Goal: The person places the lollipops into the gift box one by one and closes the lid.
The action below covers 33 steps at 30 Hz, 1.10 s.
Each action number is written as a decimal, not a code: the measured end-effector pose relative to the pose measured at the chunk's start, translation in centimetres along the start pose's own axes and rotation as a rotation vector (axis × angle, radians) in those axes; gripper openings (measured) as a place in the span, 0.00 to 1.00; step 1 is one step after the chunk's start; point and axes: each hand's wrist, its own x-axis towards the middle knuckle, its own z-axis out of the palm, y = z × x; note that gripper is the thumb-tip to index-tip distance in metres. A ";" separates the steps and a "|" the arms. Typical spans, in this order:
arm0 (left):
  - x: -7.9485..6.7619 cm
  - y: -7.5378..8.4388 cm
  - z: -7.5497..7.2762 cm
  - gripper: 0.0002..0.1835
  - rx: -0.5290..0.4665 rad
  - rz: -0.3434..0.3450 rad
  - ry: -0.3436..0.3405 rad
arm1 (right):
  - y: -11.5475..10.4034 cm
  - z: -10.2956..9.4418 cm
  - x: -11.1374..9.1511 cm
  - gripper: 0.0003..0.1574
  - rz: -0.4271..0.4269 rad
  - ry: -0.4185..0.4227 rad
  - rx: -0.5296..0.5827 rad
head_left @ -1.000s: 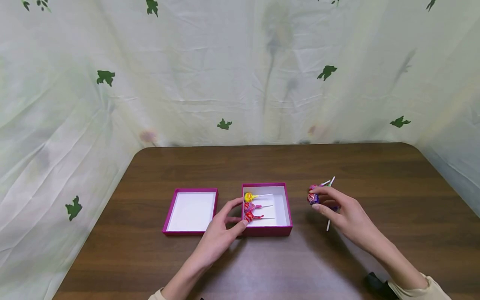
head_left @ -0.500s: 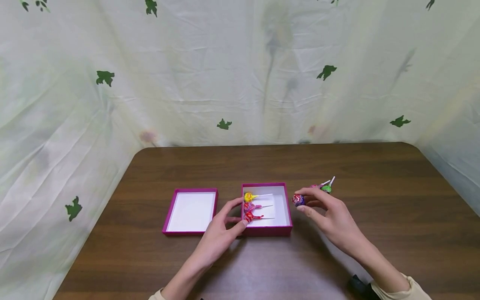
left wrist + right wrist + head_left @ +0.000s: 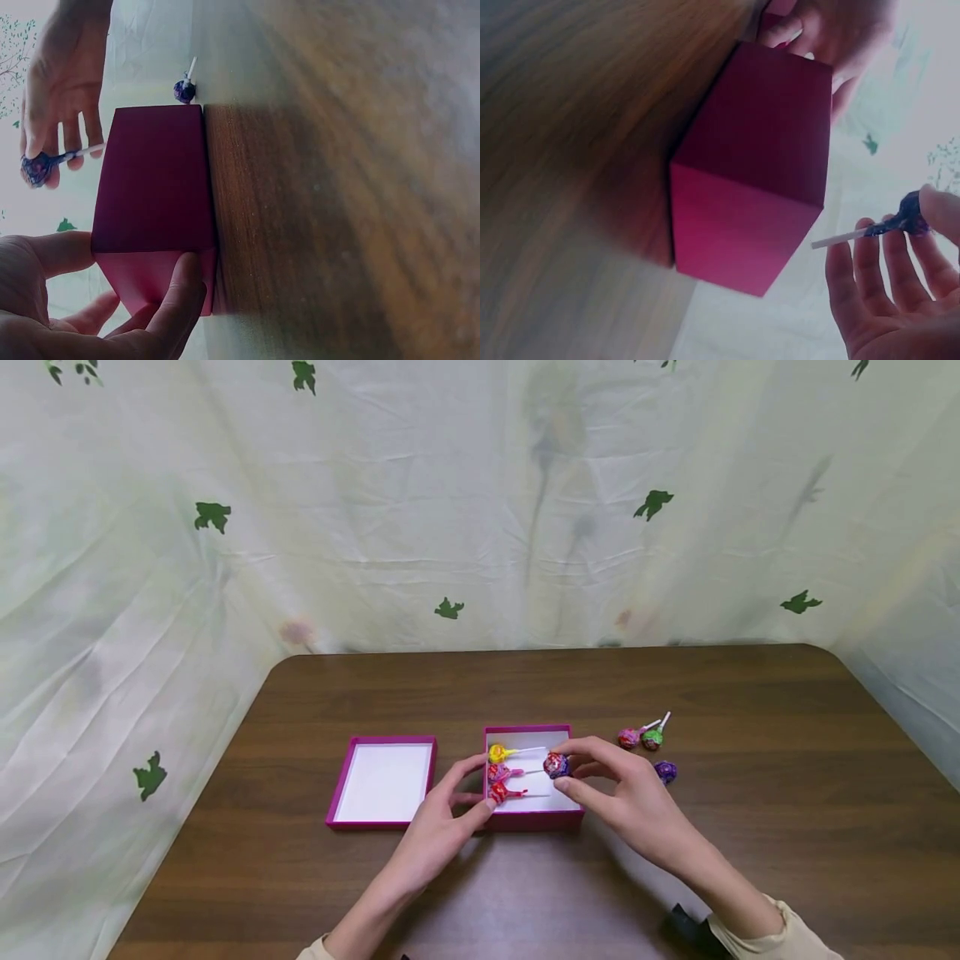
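Lollipops lie in the open magenta box [image 3: 534, 821], white inside: a yellow lollipop [image 3: 497, 754], a pink lollipop [image 3: 498, 773] and a red lollipop [image 3: 500, 792], heads along the left wall. My left hand [image 3: 442, 827] grips the left end of the box, thumb by the front left corner. Over the right part of the box, my right hand [image 3: 618, 789] pinches the wrapped head of a blue and red lollipop [image 3: 556, 766] between thumb and fingers. Its white stick points down toward the palm side in the right wrist view, where the lollipop [image 3: 909, 216] hangs above the rim.
The magenta lid [image 3: 382, 781] lies inside up to the left of the box. Right of the box on the wooden table [image 3: 750, 727] are another pink lollipop [image 3: 628, 738], a green lollipop [image 3: 652, 739] and a purple lollipop [image 3: 666, 771]. A patterned cloth [image 3: 375, 527] hangs behind.
My right hand has carried the blue and red lollipop leftward from the loose ones to over the box, uncovering the purple lollipop. My left hand stays on the box.
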 end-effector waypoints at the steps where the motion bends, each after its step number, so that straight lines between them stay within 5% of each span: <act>1: 0.0 0.0 0.0 0.29 0.001 0.001 0.001 | 0.0 0.2 0.1 0.19 -0.008 -0.012 0.001; 16: 0.1 0.0 -0.1 0.28 -0.010 0.019 -0.008 | 0.6 2.0 1.6 0.17 0.021 -0.139 -0.075; 33: -0.1 0.0 -0.1 0.28 -0.029 0.051 -0.015 | 1.1 1.9 4.7 0.12 -0.008 -0.459 -0.242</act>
